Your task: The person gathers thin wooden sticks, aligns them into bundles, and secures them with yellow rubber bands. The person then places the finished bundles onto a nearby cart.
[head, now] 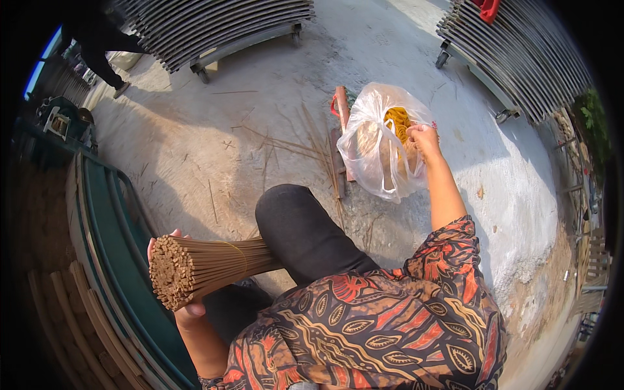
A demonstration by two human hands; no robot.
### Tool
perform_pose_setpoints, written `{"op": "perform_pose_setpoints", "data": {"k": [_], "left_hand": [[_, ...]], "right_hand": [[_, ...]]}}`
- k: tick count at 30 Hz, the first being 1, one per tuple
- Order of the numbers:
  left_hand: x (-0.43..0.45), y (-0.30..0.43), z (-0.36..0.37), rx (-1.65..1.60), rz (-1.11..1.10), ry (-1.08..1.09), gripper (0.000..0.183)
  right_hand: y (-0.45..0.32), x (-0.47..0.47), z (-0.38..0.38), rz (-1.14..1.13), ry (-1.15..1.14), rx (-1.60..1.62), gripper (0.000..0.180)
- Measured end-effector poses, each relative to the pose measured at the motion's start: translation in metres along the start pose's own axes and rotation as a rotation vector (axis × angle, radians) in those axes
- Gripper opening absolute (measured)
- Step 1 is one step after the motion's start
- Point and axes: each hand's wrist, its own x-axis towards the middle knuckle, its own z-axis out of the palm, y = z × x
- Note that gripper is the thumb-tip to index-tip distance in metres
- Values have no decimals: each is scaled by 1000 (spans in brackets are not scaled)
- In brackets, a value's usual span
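My left hand (187, 307) grips the near end of a thick bundle of thin brown sticks (219, 256), its fingers wrapped around from below and behind. A thin yellow rubber band (240, 253) circles the bundle, and its far end is hidden behind my raised knee (302, 229). My right hand (423, 140) reaches to the mouth of a clear plastic bag (373, 161). Its fingertips are pinched together at a heap of yellow rubber bands (397, 119) inside. Whether a band is held between them cannot be seen.
Loose sticks (292, 146) lie scattered on the concrete floor (195, 146). Wheeled racks with stacked slats (219, 29) stand ahead; another rack (512, 63) is at right. A green frame (112, 234) runs along my left. A person's legs (100, 53) show at upper left.
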Motion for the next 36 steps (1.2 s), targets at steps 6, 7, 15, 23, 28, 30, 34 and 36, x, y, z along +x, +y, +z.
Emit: {"op": "perform_pose_setpoints", "data": {"k": [6, 7, 15, 23, 28, 30, 34, 36], "left_hand": [[3, 14, -2, -257, -213, -44, 135], [4, 14, -4, -303, -230, -78, 132], [-5, 22, -12, -307, -181, -134, 122], [-3, 16, -26, -343, -69, -232, 112], [-8, 7, -32, -261, -160, -254, 112], [-7, 7, -29, -244, -167, -215, 112], [-16, 7, -35, -230, -272, -171, 113], [-19, 10, -35, -286, -307, -142, 113]], "right_hand": [[-127, -105, 41, -305, -354, 178, 7], [-151, -129, 58, -339, -468, 222, 6], [-243, -274, 195, -1248, -972, 41, 10], [-263, -292, 254, -1545, -888, 195, 9], [-258, -293, 273, -1714, -744, 163, 10], [-248, -285, 278, -1688, -683, 129, 8], [-206, -269, 263, -495, -1403, 616, 8], [-198, -278, 253, 139, -1714, 1153, 7]]}}
